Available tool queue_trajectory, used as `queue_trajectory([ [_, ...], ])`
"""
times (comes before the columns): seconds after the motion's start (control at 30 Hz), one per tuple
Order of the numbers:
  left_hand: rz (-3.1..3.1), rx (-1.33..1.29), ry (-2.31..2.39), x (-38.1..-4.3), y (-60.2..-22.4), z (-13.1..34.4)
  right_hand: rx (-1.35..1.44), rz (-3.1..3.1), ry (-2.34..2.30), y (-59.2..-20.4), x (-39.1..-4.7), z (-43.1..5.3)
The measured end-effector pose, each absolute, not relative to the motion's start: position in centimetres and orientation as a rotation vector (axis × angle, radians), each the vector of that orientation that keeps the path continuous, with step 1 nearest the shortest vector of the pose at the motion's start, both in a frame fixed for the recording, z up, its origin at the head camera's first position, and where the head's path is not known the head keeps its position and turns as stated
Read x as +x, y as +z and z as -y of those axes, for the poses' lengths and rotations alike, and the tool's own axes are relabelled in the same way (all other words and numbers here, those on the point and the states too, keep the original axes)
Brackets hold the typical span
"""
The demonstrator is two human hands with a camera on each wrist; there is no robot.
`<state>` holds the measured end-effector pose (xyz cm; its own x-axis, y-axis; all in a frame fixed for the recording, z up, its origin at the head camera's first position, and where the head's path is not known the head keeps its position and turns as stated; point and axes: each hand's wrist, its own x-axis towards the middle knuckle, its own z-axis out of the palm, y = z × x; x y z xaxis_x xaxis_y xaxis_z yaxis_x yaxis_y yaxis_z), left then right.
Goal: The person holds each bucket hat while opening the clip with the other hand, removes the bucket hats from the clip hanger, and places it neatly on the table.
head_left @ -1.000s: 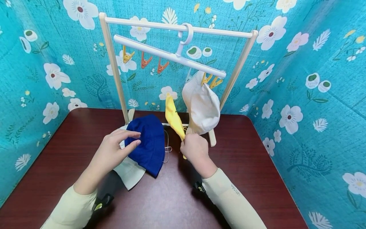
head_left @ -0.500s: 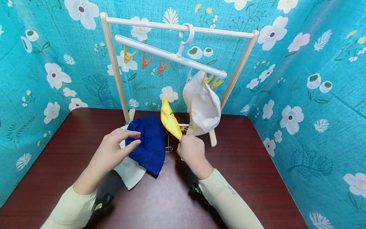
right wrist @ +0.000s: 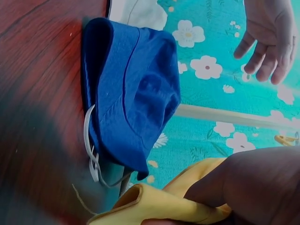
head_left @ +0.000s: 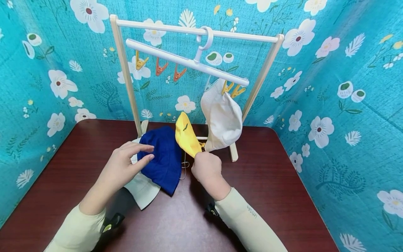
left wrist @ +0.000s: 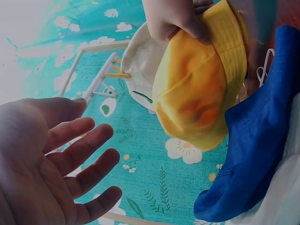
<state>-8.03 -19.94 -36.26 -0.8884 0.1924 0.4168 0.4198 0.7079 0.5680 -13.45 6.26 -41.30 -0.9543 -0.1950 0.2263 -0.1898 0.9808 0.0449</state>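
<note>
A yellow bucket hat (head_left: 186, 135) with a small green mark on its crown is pinched at the brim by my right hand (head_left: 207, 169), held above the table in front of the rack. My left hand (head_left: 128, 162) hovers beside a blue bucket hat (head_left: 162, 155), fingers extended and holding nothing, as the left wrist view confirms. The blue hat lies over a pale hat (head_left: 144, 190) on the table, and a thin white cord (right wrist: 89, 136) trails from its brim. Clipped to the hanger at the right hangs a white hat (head_left: 222, 115).
A wooden rack (head_left: 126, 75) stands at the back of the dark red table (head_left: 261, 196). On its top bar a tilted white hanger (head_left: 176, 58) carries yellow clips (head_left: 140, 62) and orange clips (head_left: 161, 67). Blue flowered cloth (head_left: 340, 133) walls the sides and back.
My right hand has moved left and slightly lower with the yellow hat, which has turned to show more of its crown. The left hand stays nearly in place.
</note>
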Motion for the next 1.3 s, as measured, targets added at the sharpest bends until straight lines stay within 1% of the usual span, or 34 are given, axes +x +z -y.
queue_trajectory([
  [0.57, 2.587, -0.484, -0.954, -7.8, -35.9, 20.3, 0.369, 2.986, -0.129, -41.3, -12.2, -3.7],
  [0.77, 2.592, -0.481, -0.968, -7.6, -36.0, 20.2, 0.384, 3.073, -0.121, -41.6, -12.4, -3.3],
  [1.3, 2.602, -0.491, -0.981, -7.6, -35.7, 20.1, 0.47, 3.061, -0.065, -41.9, -13.0, -3.6],
])
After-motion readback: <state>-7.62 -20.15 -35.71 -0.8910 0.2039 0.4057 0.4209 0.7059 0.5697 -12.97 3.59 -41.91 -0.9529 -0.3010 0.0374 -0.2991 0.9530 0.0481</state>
